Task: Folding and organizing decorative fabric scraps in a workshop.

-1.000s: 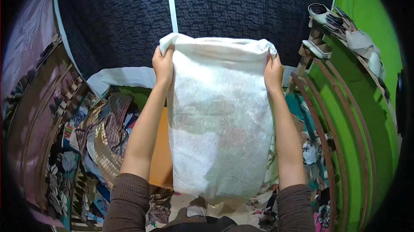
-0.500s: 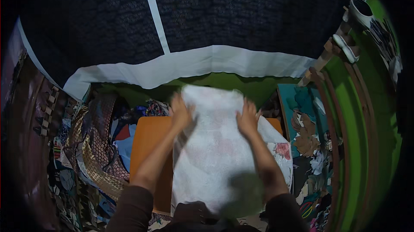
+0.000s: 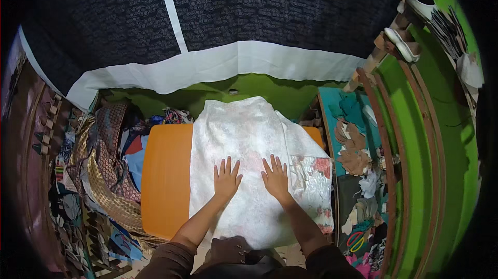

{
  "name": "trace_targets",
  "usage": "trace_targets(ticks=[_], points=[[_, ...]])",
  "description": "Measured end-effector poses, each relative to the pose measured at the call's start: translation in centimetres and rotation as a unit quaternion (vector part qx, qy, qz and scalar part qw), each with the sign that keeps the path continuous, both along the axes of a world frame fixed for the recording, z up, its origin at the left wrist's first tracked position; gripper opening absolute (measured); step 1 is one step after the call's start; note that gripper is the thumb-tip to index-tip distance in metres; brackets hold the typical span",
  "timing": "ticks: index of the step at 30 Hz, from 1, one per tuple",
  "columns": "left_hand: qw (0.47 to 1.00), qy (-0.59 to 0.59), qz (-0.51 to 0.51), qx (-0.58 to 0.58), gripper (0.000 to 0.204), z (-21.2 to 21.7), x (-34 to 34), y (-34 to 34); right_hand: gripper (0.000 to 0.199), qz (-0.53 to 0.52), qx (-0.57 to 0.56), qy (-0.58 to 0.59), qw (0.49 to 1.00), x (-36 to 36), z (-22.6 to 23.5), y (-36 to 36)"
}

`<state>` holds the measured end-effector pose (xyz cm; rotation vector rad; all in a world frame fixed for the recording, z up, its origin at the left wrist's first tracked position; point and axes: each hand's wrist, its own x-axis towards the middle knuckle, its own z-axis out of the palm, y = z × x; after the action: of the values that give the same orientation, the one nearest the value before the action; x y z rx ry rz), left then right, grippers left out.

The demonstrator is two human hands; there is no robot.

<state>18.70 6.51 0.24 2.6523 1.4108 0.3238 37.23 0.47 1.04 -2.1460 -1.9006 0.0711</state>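
A large white cloth [image 3: 236, 128] with faint pinkish patches lies spread over an orange table [image 3: 166, 180], hanging over its far and near edges. My left hand [image 3: 226, 180] rests flat on the cloth's middle, palm down with fingers spread. Level with it, my right hand [image 3: 275, 178] lies flat too, fingers apart, a short gap to its right. Neither holds anything. On the right the cloth shows a shiny part with a red floral print [image 3: 314, 167], partly under the plain white layer.
Patterned fabrics [image 3: 114, 159] are heaped left of the table. At right, a teal board [image 3: 332, 107] bears brown and teal cut pieces, with colourful-handled scissors [image 3: 355, 241] nearer me. Wooden racks line both sides; a white shoe sole [image 3: 402, 44] sits on the right one. A dark patterned curtain [image 3: 270, 9] hangs beyond.
Both hands have come down and nearer to me, from the cloth's raised far edges to flat on its middle. The cloth has settled onto the table and spread wider.
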Motion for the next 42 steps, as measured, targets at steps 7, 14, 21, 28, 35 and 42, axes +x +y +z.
trace_targets(ticks=[7, 14, 21, 28, 35, 42], points=[[0.999, -0.025, 0.025, -0.027, 0.05, 1.0, -0.2, -9.9, 0.046, -0.04, -0.024, 0.006, 0.999, 0.8, -0.5, -11.9], [0.999, -0.032, 0.025, -0.014, 0.05, 1.0, -2.7, -19.2, 0.044, -0.052, -0.032, 0.018, 0.998, 1.4, -0.5, -20.6], [0.998, 0.001, 0.056, 0.021, 0.053, 1.7, -6.1, -25.3, 0.046, -0.081, -0.028, 0.013, 0.996, 1.0, -1.3, -25.7], [0.982, -0.009, 0.187, -0.008, 0.056, 0.5, -11.1, -26.4, 0.048, -0.101, -0.021, 0.019, 0.995, -1.7, -1.3, -29.7], [0.984, -0.057, 0.151, -0.08, 0.064, 1.1, -9.0, -31.2, 0.043, -0.07, -0.046, 0.101, 0.991, -3.1, -0.5, -33.0], [0.985, -0.142, 0.022, -0.091, 0.051, 3.3, -3.2, -33.6, 0.028, -0.018, 0.014, 0.187, 0.982, -1.2, 2.4, -35.0]])
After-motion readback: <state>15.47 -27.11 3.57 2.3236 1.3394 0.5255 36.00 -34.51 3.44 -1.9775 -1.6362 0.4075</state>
